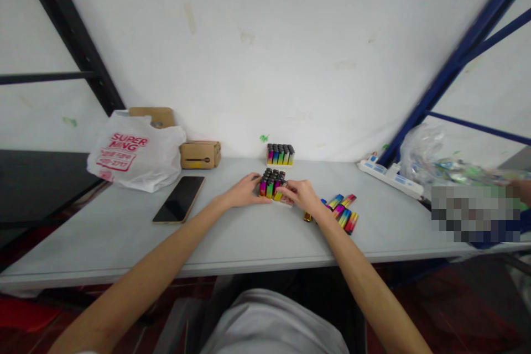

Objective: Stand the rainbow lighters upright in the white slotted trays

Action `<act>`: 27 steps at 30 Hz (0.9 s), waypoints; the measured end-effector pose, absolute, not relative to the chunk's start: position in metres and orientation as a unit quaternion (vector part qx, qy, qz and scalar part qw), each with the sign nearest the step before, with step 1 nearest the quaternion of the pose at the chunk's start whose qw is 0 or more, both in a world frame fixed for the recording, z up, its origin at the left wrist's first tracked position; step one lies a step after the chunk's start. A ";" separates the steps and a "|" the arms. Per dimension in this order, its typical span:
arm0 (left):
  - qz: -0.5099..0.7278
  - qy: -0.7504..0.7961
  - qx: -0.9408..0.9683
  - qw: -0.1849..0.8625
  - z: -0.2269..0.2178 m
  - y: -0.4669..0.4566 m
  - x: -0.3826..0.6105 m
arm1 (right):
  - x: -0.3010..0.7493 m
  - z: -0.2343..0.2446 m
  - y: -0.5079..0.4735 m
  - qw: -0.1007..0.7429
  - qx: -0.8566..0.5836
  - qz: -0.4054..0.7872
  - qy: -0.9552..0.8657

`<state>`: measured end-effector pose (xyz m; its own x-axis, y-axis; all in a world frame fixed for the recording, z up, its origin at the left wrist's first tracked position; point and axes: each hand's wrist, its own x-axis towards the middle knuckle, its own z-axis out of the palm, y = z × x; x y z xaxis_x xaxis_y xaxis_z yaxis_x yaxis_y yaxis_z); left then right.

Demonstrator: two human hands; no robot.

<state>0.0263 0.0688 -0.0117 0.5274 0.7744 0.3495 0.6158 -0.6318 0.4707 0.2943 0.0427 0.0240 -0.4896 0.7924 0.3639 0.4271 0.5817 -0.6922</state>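
Multicoloured lighters (269, 187) with dark tops stand upright in a tight group in front of me, in a small clear tray as far as I can tell. My left hand (244, 191) is curled round the left side of this group and steadies it. On its right side, my right hand (305, 196) pinches a yellowish lighter (278, 194) at the front right of the group. Loose lighters (343, 215) lie in a scattered heap to the right of my right forearm, which partly hides them. Behind my hands stands a second tray of upright lighters (280, 155), near the wall.
A black phone (179, 199) lies left of my hands. Behind it are a small cardboard box (201, 155) and a white plastic bag (136, 152). A white power strip (390, 178) runs along the right, near clear plastic bags (427, 149). A person's hand (521, 191) shows at the right edge.
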 end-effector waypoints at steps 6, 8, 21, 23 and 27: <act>0.270 0.403 0.862 0.149 -0.011 0.068 0.026 | 0.293 0.023 0.043 0.335 -0.363 0.180 -0.851; 0.268 0.407 0.860 0.150 -0.011 0.069 0.027 | 0.293 0.022 0.043 0.332 -0.363 0.147 -0.858; 0.261 0.410 0.862 0.146 -0.008 0.067 0.027 | 0.286 0.015 0.040 0.346 -0.367 0.107 -0.857; 0.265 0.406 0.862 0.145 -0.009 0.068 0.027 | 0.285 0.011 0.042 0.350 -0.370 0.090 -0.856; 0.266 0.407 0.861 0.146 -0.012 0.069 0.027 | 0.285 0.010 0.043 0.322 -0.377 0.071 -0.866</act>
<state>0.0269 0.0693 -0.0116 0.5266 0.7792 0.3400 0.6236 -0.6259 0.4684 0.2853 0.0429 0.0100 -0.5084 0.6979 0.5045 0.6069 0.7060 -0.3650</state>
